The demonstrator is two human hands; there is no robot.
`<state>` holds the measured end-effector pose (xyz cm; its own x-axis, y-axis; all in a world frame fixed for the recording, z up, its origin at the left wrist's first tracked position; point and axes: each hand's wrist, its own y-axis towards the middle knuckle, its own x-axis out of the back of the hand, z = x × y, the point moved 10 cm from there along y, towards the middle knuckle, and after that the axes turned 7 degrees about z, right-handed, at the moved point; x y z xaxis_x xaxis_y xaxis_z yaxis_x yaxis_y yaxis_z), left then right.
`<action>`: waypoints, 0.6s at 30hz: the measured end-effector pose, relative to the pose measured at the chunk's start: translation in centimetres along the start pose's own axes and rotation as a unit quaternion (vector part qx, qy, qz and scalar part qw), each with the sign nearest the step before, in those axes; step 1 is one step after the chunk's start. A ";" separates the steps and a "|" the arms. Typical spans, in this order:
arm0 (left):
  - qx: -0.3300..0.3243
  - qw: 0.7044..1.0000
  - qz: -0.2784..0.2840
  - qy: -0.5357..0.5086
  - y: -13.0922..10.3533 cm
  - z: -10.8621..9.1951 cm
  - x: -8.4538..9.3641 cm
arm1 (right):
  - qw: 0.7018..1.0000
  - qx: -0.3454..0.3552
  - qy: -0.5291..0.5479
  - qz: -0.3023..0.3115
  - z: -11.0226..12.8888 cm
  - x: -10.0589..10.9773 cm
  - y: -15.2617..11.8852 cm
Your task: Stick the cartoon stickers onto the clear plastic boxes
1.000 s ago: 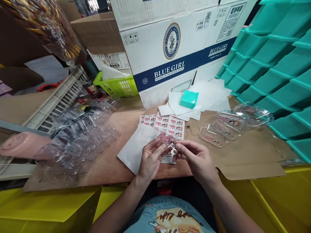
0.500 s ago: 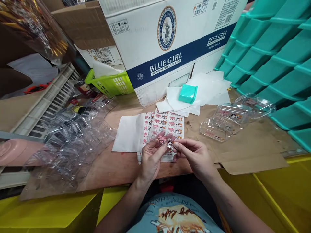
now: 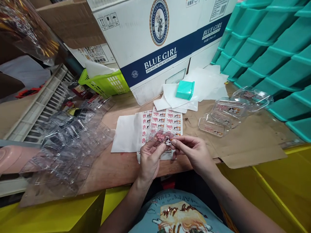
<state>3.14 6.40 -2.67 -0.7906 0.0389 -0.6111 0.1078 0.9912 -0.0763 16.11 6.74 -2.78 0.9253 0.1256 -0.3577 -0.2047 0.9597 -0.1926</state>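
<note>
My left hand [image 3: 151, 159] is closed around a small clear plastic box [image 3: 153, 132], thumb along its near edge. Across its face lies a printed sticker [image 3: 160, 137] with pink lettering and a cartoon cat. My right hand [image 3: 193, 151] pinches the sticker's right end with thumb and forefinger; whether that end is stuck down I cannot tell. Beneath both hands are sticker sheets [image 3: 159, 120] in printed rows, partly covered by the hands. A blank white backing sheet [image 3: 126, 134] extends to their left.
Clear plastic boxes [image 3: 73, 149] are heaped at left; several stickered ones [image 3: 229, 111] lie at right. Behind are a teal container [image 3: 185, 90] on white papers [image 3: 206, 84], a Blue Girl carton [image 3: 136, 42], a green basket [image 3: 107, 83] and stacked teal bins [image 3: 274, 55].
The view has shifted slightly, so the background sits a little higher and further left. Both hands keep their grip, with the right fingers still at the sticker's right end.
</note>
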 end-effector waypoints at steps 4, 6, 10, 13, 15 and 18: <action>0.007 1.000 -0.015 0.001 0.0 0.2 0.3 | 1.000 0.004 0.000 0.001 0.2 -0.1 0.1; 0.006 1.000 -0.020 -0.006 0.0 0.2 0.5 | 1.000 0.004 -0.005 0.002 0.3 -0.2 0.1; 0.003 1.000 -0.023 -0.006 -0.1 0.3 0.8 | 1.000 0.007 -0.027 -0.001 0.6 -0.2 0.2; 0.008 0.999 -0.033 0.004 -0.1 0.3 1.1 | 1.000 0.012 -0.024 0.002 0.6 -0.4 0.3; 0.009 0.999 -0.041 0.011 -0.2 0.3 1.2 | 1.000 0.009 -0.018 0.001 0.5 -0.4 0.4; 0.012 0.999 -0.044 0.016 -0.1 0.3 1.3 | 1.000 0.005 -0.026 -0.004 0.6 -0.4 0.6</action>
<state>2.27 6.27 -3.74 -0.8169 -0.0443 -0.5751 0.0508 0.9876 -0.1482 15.85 7.37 -2.21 0.9425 0.1302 -0.3078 -0.1936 0.9634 -0.1853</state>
